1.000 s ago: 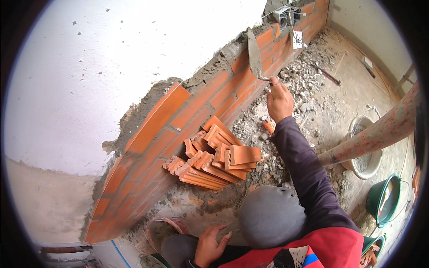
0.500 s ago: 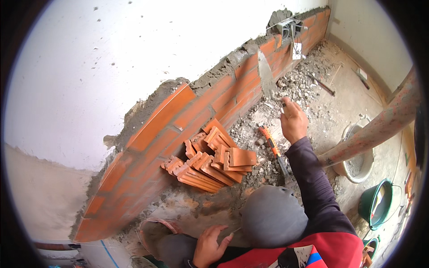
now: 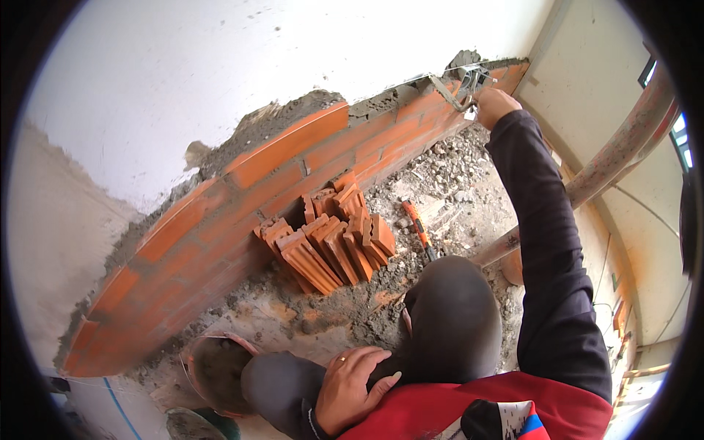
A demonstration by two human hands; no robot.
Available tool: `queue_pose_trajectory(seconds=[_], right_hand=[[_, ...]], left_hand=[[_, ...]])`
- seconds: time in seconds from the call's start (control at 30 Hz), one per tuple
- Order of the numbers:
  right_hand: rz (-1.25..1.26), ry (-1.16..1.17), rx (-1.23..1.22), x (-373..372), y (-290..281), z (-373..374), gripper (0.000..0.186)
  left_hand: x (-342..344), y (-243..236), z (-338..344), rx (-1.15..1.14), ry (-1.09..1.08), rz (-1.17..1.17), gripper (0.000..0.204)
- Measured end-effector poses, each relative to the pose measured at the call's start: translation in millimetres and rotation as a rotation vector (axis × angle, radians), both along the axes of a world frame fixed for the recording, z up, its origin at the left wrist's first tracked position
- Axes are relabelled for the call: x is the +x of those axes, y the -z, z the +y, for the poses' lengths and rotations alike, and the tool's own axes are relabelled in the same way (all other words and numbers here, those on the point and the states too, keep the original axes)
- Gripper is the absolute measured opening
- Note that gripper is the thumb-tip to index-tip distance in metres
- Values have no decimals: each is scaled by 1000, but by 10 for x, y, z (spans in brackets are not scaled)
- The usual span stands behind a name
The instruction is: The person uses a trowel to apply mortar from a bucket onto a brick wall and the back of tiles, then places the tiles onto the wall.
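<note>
The right hand (image 3: 495,105) has swung up from the rubble to the far end of the brick wall (image 3: 293,176), arm stretched nearly straight, so work has moved from the floor to the wall's top course. Its grip is closed around the handle of a trowel (image 3: 445,92), blade lying along the top bricks beside a metal clamp (image 3: 475,75). The left hand (image 3: 352,389) rests flat and empty on the knee, fingers spread; a stack of bricks (image 3: 330,246) waits below.

White plastered wall (image 3: 220,81), rubble-strewn floor (image 3: 447,183), daylight, scaffold pole (image 3: 616,158)
</note>
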State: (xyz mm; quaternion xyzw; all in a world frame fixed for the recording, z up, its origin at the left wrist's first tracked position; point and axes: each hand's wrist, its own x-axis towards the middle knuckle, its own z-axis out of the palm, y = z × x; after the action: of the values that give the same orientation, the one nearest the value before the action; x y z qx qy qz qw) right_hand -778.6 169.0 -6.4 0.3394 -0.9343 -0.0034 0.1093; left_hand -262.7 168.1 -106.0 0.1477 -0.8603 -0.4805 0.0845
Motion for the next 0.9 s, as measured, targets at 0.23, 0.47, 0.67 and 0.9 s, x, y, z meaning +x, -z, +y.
queue_pose_trajectory(seconds=[0.23,0.47,0.67,0.9], right_hand=[[111,-137,368,-27,-251,-466,28],[135,-164,397,366,-414,-505,25],[94,-199,340,496,-458,-449,26],[110,-197,305,736,-502,-397,29]], left_hand=[[211,-148,-19,42,-24,17,43],[240,-160,-40,41,-39,13,45],[167,-175,-43,46,-33,-8,45],[115,-113,-63,44,-14,5,44]])
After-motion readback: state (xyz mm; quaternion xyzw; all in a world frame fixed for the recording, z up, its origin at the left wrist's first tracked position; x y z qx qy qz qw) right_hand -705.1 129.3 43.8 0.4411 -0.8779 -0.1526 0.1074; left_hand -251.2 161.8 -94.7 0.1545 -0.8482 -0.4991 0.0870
